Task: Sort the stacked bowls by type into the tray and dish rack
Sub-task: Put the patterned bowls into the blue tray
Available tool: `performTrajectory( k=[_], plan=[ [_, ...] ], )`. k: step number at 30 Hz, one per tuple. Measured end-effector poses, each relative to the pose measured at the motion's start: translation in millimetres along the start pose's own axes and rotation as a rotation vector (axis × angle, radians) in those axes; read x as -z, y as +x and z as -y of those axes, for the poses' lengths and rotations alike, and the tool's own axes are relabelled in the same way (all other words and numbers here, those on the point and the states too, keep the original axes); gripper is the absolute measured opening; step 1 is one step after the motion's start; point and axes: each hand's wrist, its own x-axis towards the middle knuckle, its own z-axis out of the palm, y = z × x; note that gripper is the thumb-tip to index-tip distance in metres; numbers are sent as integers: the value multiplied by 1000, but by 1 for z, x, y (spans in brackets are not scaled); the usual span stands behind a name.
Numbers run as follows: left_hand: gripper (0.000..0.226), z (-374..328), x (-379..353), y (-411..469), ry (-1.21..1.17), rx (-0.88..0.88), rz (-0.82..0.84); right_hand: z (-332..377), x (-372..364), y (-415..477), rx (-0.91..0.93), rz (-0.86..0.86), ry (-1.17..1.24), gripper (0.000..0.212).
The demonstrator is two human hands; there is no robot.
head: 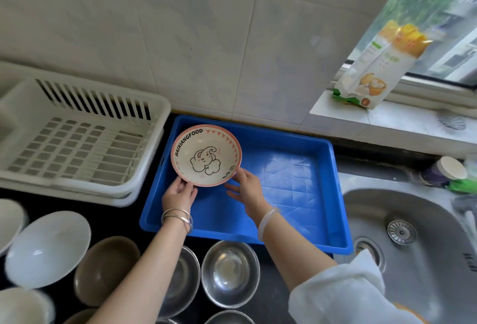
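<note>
A cream bowl with a pink rim and an elephant drawing (206, 154) is at the far left corner of the blue tray (291, 168). My left hand (179, 193) holds its near rim, fingers curled on the edge. My right hand (246, 189) is at the bowl's near right rim, thumb touching it and fingers loosely extended. The white dish rack (74, 137) stands left of the tray with nothing in it. Near me on the dark counter stand white bowls (47, 247), a brown bowl (105, 269) and steel bowls (229, 273).
A steel sink (413, 241) lies right of the tray. A food packet (374, 70) leans on the windowsill. A cup (444, 171) sits behind the sink. A tiled wall runs behind the tray.
</note>
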Motion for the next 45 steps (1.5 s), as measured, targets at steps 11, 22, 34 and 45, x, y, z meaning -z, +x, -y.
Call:
performTrajectory(
  k=[11,22,34,45],
  plan=[
    [38,50,-48,-129,257,110,264,-15,119,-91,108,-90,-218,17],
    [42,178,-85,-251,1020,83,750,-87,297,-208,158,-599,-638,33],
    [51,217,-87,-277,900,383,693,-142,350,-250,25,-712,-556,21],
    [26,145,-82,-229,767,172,536,-83,308,-228,180,-627,-469,22]
  ],
)
